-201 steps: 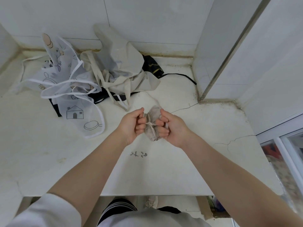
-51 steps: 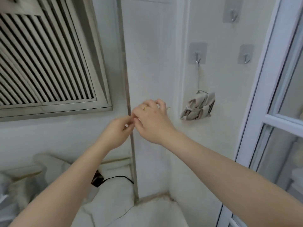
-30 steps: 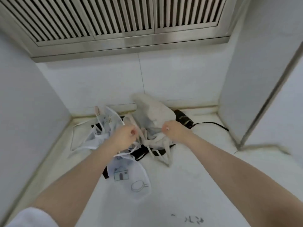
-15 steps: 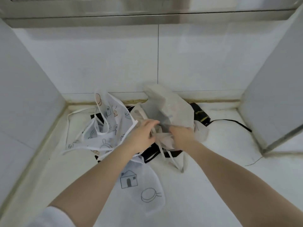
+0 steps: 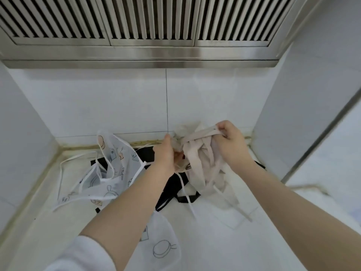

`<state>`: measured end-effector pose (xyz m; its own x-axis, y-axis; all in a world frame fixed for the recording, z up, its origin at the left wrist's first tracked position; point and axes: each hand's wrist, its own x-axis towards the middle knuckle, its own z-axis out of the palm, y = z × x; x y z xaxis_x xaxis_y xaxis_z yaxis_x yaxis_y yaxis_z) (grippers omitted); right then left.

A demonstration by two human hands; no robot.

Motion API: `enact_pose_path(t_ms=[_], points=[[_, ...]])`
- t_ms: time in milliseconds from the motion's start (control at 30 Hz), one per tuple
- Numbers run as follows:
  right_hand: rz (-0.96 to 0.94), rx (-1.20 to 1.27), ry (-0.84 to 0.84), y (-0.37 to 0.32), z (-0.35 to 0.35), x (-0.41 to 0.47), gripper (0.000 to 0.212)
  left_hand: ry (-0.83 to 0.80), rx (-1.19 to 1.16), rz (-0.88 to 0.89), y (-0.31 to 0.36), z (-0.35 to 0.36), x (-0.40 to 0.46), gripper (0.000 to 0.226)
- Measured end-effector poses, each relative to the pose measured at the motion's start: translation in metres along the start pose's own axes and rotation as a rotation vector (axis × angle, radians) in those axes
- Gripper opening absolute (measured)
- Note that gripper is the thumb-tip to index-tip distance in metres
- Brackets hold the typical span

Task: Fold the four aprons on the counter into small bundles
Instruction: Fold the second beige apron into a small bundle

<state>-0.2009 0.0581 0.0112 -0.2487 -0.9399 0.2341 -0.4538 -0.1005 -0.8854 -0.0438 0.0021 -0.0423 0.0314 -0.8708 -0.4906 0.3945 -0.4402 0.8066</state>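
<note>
Since half a second ago, the beige apron (image 5: 203, 159) has been lifted off the counter (image 5: 214, 241) at centre frame. Its top is gripped by the left hand (image 5: 166, 153) and right hand (image 5: 230, 143); the straps hang downward below.

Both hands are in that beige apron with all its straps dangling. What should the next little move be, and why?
Probably lift the beige apron clear and shake it open. The left hand and right hand grip it bunched, its straps hang tangled over the black apron, and the printed apron lies close beside on the counter. It seems too crumpled to fold yet.
</note>
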Motion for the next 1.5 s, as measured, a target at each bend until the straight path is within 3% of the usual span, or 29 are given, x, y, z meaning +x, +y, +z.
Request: enact_pose_path(t_ms=[100, 200, 300, 433, 500, 600, 667, 800, 900, 967, 1000, 1067, 1133, 1200, 1300, 1367, 1433, 1500], points=[[-0.108, -0.126, -0.465, -0.009, -0.013, -0.038, 0.027, -0.168, -0.009, -0.241, -0.004, 0.002, -0.015, 0.041], [-0.093, -0.421, -1.015, -0.01, -0.023, -0.082, 0.008, -0.39, 0.142, -0.335, -0.015, 0.003, -0.045, 0.023], [-0.114, -0.638, -1.211, 0.016, -0.014, -0.113, 0.026, -0.448, 0.27, -0.3, -0.024, 0.01, -0.072, 0.013], [0.033, -0.494, -1.319, 0.016, -0.024, -0.131, 0.037, -0.592, 0.457, -0.089, -0.027, 0.025, -0.119, 0.007], [0.028, -0.432, -1.21, 0.003, -0.04, -0.13, 0.039, -0.627, 0.535, 0.072, -0.025, 0.032, -0.142, 0.005], [-0.032, -0.348, -0.871, 0.002, -0.067, -0.137, 0.024, -0.66, 0.65, 0.22, -0.028, 0.039, -0.177, 0.004], [-0.046, -0.347, -0.581, 0.014, -0.084, -0.153, 0.033, -0.652, 0.648, 0.206, -0.033, 0.041, -0.203, 0.014], [0.056, -0.136, 0.063, 0.039, -0.114, -0.179, 0.039, -0.728, 0.577, 0.094, -0.04, 0.042, -0.248, 0.062], [0.145, 0.349, 0.251, 0.029, -0.139, -0.191, 0.033, -0.815, 0.618, 0.032, -0.054, 0.045, -0.289, 0.056], [0.025, 0.379, 0.245, 0.023, -0.157, -0.204, 0.041, -0.858, 0.626, 0.022, -0.063, 0.046, -0.31, 0.04], [-0.056, 0.322, 0.117, 0.02, -0.166, -0.213, 0.044, -0.876, 0.599, -0.002, -0.069, 0.045, -0.32, 0.033], [-0.153, 0.207, -0.179, 0.021, -0.18, -0.234, 0.029, -0.891, 0.563, -0.026, -0.081, 0.039, -0.342, 0.03], [-0.106, 0.308, -0.326, 0.018, -0.189, -0.247, 0.008, -0.817, 0.658, -0.003, -0.088, 0.03, -0.349, 0.035], [-0.088, 0.229, -0.262, 0.015, -0.194, -0.259, 0.011, -0.609, 0.975, 0.05, -0.094, 0.016, -0.35, 0.024], [-0.217, -0.308, -0.096, 0.009, -0.199, -0.272, 0.017, -0.16, 1.659, 0.351, -0.103, -0.008, -0.344, 0.035], [-0.228, -0.563, -0.166, -0.003, -0.193, -0.283, 0.016, 0.005, 1.623, 0.564, -0.106, -0.017, -0.343, 0.054], [-0.273, -0.643, -0.232, -0.016, -0.182, -0.294, 0.017, -0.07, 1.465, 0.821, -0.112, -0.009, -0.355, 0.067], [-0.269, -0.599, -0.253, -0.026, -0.17, -0.298, 0.012, -0.288, 1.46, 0.936, -0.12, 0.008, -0.377, 0.076]])
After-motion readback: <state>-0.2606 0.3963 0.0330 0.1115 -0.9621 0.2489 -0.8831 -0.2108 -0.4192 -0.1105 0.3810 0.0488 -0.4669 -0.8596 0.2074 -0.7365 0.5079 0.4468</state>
